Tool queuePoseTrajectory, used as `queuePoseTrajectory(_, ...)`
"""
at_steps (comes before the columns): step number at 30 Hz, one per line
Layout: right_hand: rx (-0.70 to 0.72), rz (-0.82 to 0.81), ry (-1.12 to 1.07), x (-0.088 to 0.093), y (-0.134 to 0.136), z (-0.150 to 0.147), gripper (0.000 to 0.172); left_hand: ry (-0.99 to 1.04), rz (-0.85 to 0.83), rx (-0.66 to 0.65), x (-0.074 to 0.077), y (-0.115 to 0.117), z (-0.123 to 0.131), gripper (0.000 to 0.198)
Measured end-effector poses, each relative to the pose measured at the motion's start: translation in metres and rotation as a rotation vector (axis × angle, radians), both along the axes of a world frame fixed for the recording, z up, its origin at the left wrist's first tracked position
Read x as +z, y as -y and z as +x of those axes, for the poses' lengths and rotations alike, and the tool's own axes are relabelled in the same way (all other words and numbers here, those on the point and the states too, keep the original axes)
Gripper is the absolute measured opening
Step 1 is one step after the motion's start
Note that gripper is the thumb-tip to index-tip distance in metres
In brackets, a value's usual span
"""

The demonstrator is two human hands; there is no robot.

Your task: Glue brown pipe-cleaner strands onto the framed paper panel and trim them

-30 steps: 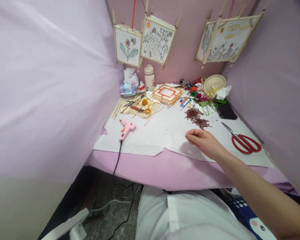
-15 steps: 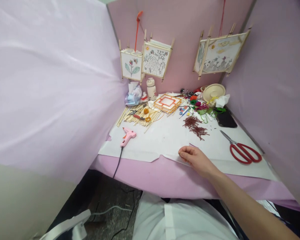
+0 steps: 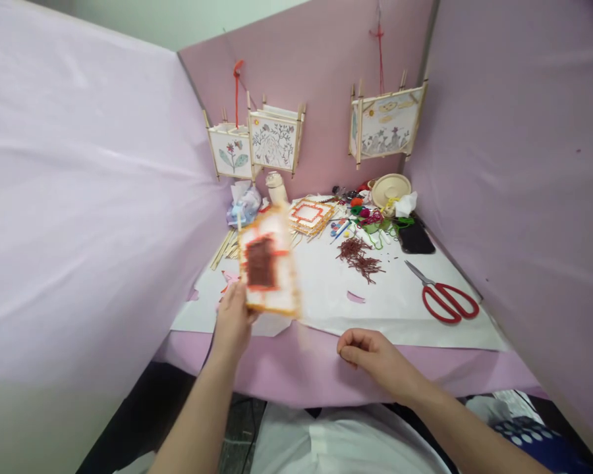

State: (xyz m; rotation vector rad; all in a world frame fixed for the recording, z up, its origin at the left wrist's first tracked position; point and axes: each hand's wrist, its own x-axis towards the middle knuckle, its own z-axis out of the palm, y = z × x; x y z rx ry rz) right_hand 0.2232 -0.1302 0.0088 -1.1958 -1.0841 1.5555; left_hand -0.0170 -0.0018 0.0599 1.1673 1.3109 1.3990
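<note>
My left hand grips the lower left corner of a white panel with an orange edge, a red outline and a dark brown patch in its middle. The panel is tilted up above the table and blurred by motion. Near the front edge of the table, my right hand has its fingers curled together in a pinch; whatever they hold, if anything, is too small to make out. Behind my left hand, a pink glue gun is mostly hidden. Short brown strands lie in a pile beyond my right hand.
Red-handled scissors lie at the right, below a black phone. At the back are stacked orange-edged panels, coloured yarn, a bottle and a round lid. Paper lanterns hang above the table.
My left hand has come into view with the panel, which now covers part of the sticks and the glue gun. My right hand has drawn back toward the table's front edge. The camera view has shifted.
</note>
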Motion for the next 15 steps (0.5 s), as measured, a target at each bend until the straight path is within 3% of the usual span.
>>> queuePoseTrajectory(3,-0.009,-0.028,-0.025,-0.001,-0.002,-0.003,0.016,-0.068,0.008,-0.099,-0.027,-0.019,0.032,0.029)
queuePoseTrajectory(7,-0.005,-0.017,-0.031,0.010,-0.012,-0.011,0.015,-0.092,-0.037,-0.097,-0.052,-0.036,0.051,0.024)
queuePoseTrajectory(11,0.047,-0.052,-0.048,0.019,-0.021,-0.023,0.010,-0.071,-0.114,-0.135,-0.063,-0.045,0.047,0.024)
queuePoseTrajectory(15,0.254,-0.273,-0.143,0.010,-0.019,-0.034,0.007,-0.012,-0.245,-0.230,-0.066,-0.051,0.036,0.023)
